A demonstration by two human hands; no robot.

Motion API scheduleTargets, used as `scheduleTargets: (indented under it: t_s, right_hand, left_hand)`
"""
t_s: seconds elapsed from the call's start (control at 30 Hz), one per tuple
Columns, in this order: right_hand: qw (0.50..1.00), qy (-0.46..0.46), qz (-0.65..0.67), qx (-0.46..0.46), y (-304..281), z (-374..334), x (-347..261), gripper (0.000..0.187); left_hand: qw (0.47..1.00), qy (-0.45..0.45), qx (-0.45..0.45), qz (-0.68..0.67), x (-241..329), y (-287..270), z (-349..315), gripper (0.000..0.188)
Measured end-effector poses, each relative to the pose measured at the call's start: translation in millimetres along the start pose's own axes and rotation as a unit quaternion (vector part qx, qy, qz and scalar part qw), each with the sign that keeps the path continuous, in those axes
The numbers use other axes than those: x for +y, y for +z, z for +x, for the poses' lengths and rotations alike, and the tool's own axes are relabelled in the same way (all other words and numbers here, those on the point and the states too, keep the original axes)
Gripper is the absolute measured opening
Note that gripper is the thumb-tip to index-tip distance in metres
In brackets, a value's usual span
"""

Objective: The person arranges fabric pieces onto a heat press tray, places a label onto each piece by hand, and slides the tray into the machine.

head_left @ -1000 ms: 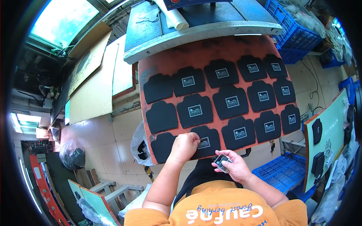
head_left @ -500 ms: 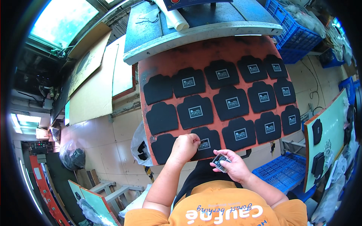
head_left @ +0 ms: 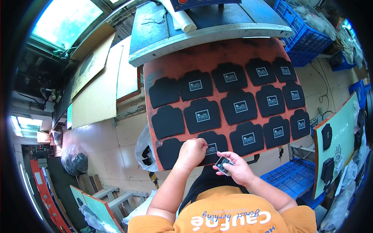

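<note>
Flat black tab-topped fabric pieces (head_left: 240, 107) lie in three rows on a red board (head_left: 194, 58). Most bear a small grey-printed rectangular label; the three in the leftmost column show bare black. Over the front row, my left hand (head_left: 193, 152) is closed in a pinch beside the label on the second piece (head_left: 217, 143) from the left. Anything between its fingertips is hidden. Closer to my body, my right hand (head_left: 240, 171) grips a small stack of labels (head_left: 224, 166), dark with pale print, its thumb on top.
Beyond the board stands a grey metal table (head_left: 217, 19) with a white roll (head_left: 186, 24) on it. Blue crates (head_left: 305, 35) are stacked at the far right. A pale green board (head_left: 336, 136) with black pieces leans at right. A plastic bag (head_left: 143, 149) hangs at the board's left edge.
My right hand has shifted slightly left with the label stack, which has turned a little. My left hand stays pinched at nearly the same spot by the front-row piece.
</note>
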State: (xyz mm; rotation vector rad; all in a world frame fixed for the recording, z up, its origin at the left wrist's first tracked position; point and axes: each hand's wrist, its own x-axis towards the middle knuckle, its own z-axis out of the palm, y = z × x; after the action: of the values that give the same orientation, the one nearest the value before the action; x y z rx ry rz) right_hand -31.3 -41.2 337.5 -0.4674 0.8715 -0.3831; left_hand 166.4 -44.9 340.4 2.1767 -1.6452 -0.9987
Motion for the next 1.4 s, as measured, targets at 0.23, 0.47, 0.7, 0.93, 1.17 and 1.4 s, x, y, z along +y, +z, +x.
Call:
scheduleTargets:
  t_s: [0.23, 0.47, 0.7, 0.93, 1.17, 1.4]
  right_hand:
    - [1.000, 0.010, 0.022, 0.004, 1, -6, 3, 0.031]
    - [0.999, 0.046, 0.019, 0.007, 6, -18, 28, 0.014]
    - [0.998, 0.047, -0.004, -0.037, 23, -10, 45, 0.006]
    - [0.986, 0.140, -0.042, -0.085, 44, -3, 54, 0.014]
    - [0.992, 0.103, -0.015, -0.066, 78, 12, 55, 0.026]
    - [0.997, 0.075, -0.003, -0.014, 88, 23, 60, 0.031]
  left_hand:
    - [0.996, 0.037, 0.085, 0.012, 6, -6, -16, 0.012]
    - [0.932, -0.024, -0.063, -0.356, -12, 17, -89, 0.012]
    - [0.881, -0.093, -0.026, -0.463, -30, 18, -112, 0.006]
    - [0.964, -0.139, 0.012, -0.226, -93, -64, -73, 0.003]
    - [0.998, -0.027, -0.042, -0.029, -99, -83, -40, 0.015]
    - [0.999, -0.004, -0.034, 0.030, -108, -79, -30, 0.014]
